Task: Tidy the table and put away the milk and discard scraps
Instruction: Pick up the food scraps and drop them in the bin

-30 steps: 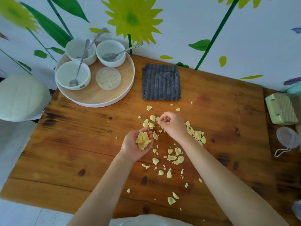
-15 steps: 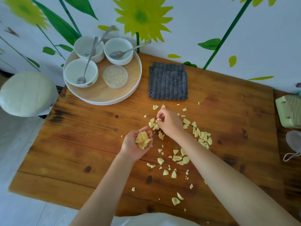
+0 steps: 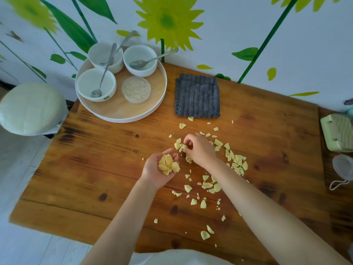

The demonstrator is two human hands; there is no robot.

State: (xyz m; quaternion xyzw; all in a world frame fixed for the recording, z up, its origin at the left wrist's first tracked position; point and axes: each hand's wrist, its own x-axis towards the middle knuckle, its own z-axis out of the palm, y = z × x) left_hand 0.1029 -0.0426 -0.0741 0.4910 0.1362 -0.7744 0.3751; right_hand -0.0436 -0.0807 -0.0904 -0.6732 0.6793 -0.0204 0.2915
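Several pale yellow scraps [image 3: 236, 161] lie scattered over the middle of the wooden table [image 3: 91, 169]. My left hand [image 3: 155, 171] is cupped palm up and holds a small pile of collected scraps [image 3: 168, 165]. Just right of it, my right hand [image 3: 199, 149] reaches down to the table and pinches a scrap [image 3: 182, 146] with its fingertips. More loose scraps [image 3: 205, 235] lie near the front edge. No milk is in view.
A round wooden tray [image 3: 122, 108] at the back left carries three white bowls with spoons and a small dish of grains. A folded grey cloth [image 3: 197, 98] lies behind the scraps. A pale round stool [image 3: 31, 108] stands left; a green holder [image 3: 338, 132] sits right.
My right hand has kept picking at scraps just beyond my left hand, shifting slightly. The pile in my left hand looks a little fuller. The camera has shifted.
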